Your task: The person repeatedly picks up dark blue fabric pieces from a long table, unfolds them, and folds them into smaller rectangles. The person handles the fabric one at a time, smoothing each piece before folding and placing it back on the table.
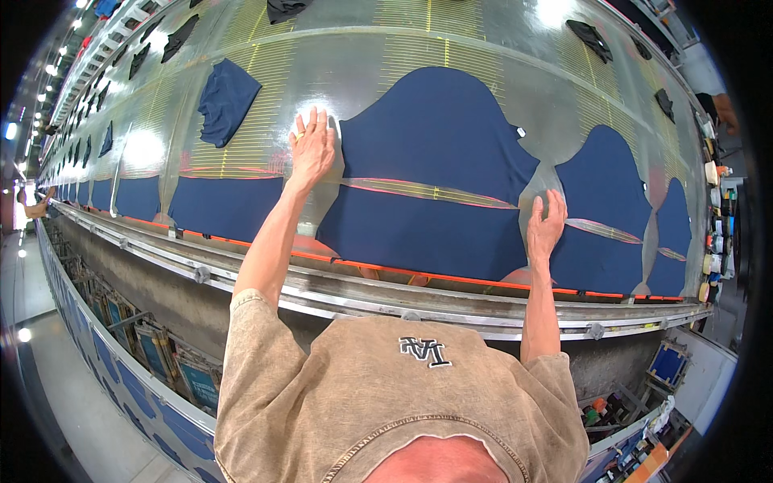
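Observation:
A smooth navy fabric panel [435,127] with a curved top edge lies on the long glossy table, a small white tag [521,131] at its right edge. Below it lies a second navy panel [423,226], a narrow gap with yellow ruled lines [435,192] between them. My left hand [312,147], a ring on one finger, rests palm down beside the upper panel's left edge, fingers slightly spread. Between these panels and a similar navy piece [604,175] to the right is my right hand [547,223], with loosely bent fingers and nothing visible in it.
A folded navy piece [229,102] lies at upper left; a black cloth piece [589,39] lies farther back. Along the near edge run an orange strip [392,266] and a metal rail [386,307]. Containers [715,244] line the right end, near another person's hand [724,113].

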Motion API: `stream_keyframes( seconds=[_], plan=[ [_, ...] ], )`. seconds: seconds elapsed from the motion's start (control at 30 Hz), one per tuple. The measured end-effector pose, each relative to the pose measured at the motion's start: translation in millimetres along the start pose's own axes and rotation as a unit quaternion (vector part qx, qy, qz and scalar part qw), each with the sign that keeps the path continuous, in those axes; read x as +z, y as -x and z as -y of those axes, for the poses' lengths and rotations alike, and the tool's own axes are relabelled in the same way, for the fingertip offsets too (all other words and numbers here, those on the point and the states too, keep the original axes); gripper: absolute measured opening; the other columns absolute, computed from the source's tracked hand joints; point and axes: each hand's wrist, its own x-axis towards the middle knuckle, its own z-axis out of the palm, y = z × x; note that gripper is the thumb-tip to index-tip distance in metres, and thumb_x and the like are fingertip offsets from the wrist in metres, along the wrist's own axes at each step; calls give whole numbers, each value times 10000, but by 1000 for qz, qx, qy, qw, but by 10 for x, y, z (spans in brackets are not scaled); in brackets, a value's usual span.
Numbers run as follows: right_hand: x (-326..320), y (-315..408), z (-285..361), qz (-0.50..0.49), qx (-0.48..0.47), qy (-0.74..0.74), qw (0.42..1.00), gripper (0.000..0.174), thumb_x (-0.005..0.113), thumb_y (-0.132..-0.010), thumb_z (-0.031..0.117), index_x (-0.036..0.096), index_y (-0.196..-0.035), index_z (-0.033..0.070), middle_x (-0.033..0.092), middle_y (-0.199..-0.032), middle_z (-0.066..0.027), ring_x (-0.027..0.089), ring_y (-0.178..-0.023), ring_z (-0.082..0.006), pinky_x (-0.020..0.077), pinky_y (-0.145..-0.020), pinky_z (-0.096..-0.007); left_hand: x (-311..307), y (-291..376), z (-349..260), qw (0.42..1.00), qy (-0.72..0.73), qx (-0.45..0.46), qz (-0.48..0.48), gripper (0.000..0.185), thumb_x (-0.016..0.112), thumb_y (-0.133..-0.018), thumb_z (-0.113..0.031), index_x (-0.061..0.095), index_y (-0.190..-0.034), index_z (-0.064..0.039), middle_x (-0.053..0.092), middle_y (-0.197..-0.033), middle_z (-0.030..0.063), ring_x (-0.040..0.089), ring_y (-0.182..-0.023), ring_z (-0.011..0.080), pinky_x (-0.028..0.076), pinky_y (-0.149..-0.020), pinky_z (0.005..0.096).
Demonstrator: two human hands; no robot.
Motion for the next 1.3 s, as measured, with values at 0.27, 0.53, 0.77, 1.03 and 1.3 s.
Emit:
stream_keyframes(
  seconds=[0.27, 0.53, 0.77, 1.03, 1.3],
  plan=[
    [70, 32, -98, -22, -30, 30, 999, 373, 648, -947, 195, 630, -1240, -35, 583, -1348, -178, 496, -1297, -357, 388, -1100, -461, 22, -131, -116, 993, 110, -11, -37, 339, 718, -892, -271, 714, -1207, -145, 501, -1492, 160, 343, -1439, 466, 294, -1140, 608],
    [97, 41, -112, -26, -43, 44, 998, 381, 658, -935, 196, 630, -1246, -22, 583, -1349, -174, 495, -1298, -358, 389, -1093, -471, 53, -223, -105, 979, 168, -30, -113, 147, 695, -805, -153, 731, -877, -30, 626, -1316, 212, 571, -1242, 362, 410, -1085, 440],
    [83, 44, -90, -23, -38, 52, 998, 362, 639, -951, 180, 626, -1251, -23, 584, -1348, -183, 505, -1294, -363, 387, -1109, -458, 27, -176, -84, 973, 176, -70, -133, 140, 648, -780, -104, 669, -799, 33, 632, -1288, 242, 596, -1213, 381, 441, -1050, 439],
    [92, 38, -87, -28, -45, 48, 997, 359, 648, -941, 172, 629, -1244, -20, 587, -1343, -183, 513, -1284, -362, 393, -1101, -457, 33, -183, -71, 978, 159, -58, -121, 160, 655, -757, -130, 690, -806, 18, 629, -1303, 237, 590, -1220, 388, 431, -1072, 420],
    [-50, -19, -5, 4, 21, -27, 999, 351, 640, -933, 148, 644, -1241, -18, 591, -1346, -192, 496, -1310, -365, 386, -1101, -454, 19, -224, -104, 985, 135, -42, -95, 163, 658, -753, -138, 673, -816, 12, 597, -1291, 256, 566, -1223, 392, 432, -1052, 434]
  ],
)
